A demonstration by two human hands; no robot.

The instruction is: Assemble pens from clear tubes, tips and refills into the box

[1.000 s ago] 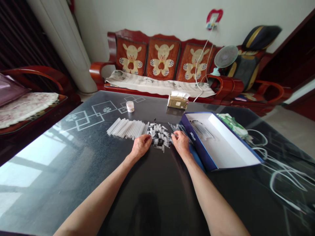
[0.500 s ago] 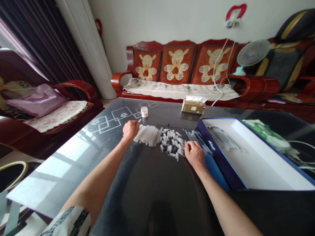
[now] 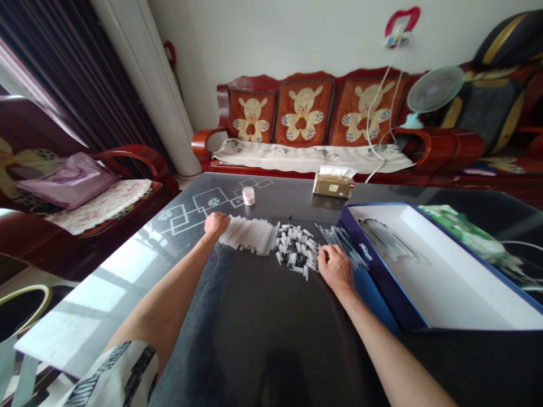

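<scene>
left hand [image 3: 217, 224] at white tubes [image 3: 250, 235], long axes pointing forward

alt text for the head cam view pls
At a dark glass-topped table, the left hand rests at the end of a row of white plastic tubes, and the right hand lies beside a pile of short white and black pieces and a bunch of thin dark rods. An open blue-edged box lies to the right, with a red wooden sofa behind.

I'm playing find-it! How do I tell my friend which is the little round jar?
Find the red wooden sofa, then the dark glass table before it. At the table's far edge stands a small round white jar, alone, left of the tissue box.
</scene>
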